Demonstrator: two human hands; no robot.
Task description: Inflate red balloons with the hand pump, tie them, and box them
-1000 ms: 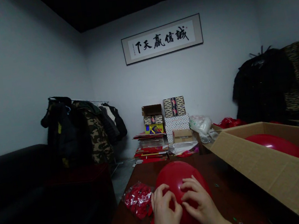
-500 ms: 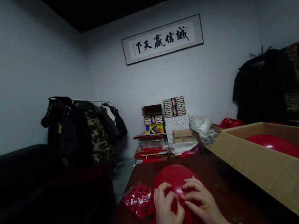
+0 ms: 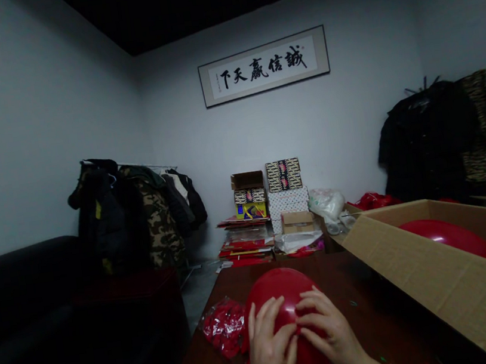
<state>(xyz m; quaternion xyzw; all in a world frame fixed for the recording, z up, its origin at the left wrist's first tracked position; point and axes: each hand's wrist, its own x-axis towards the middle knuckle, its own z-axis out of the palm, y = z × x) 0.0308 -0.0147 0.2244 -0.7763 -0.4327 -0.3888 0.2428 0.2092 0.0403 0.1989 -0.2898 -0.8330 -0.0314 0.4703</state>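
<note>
A large inflated red balloon (image 3: pixel 280 285) rests at the near part of the brown table (image 3: pixel 342 276). My left hand (image 3: pixel 269 341) lies against its left side, thumb and fingers drawn together at the balloon's neck. From the right, my right hand (image 3: pixel 329 329) pinches the same spot, its fingertips nearly meeting the left ones. The knot or neck between the fingertips is mostly hidden. Just left of the balloon lies a clear plastic bag (image 3: pixel 225 326) of small red balloons.
An open cardboard box (image 3: pixel 447 280) stands at the right with another red balloon (image 3: pixel 450 237) inside. Stacked boxes (image 3: pixel 288 199) and a plastic bag (image 3: pixel 327 203) are beyond the table. A black sofa (image 3: pixel 29 332) is at the left.
The fingers of my left hand have straightened somewhat and spread over the balloon. My right hand has barely moved and still pinches at the neck.
</note>
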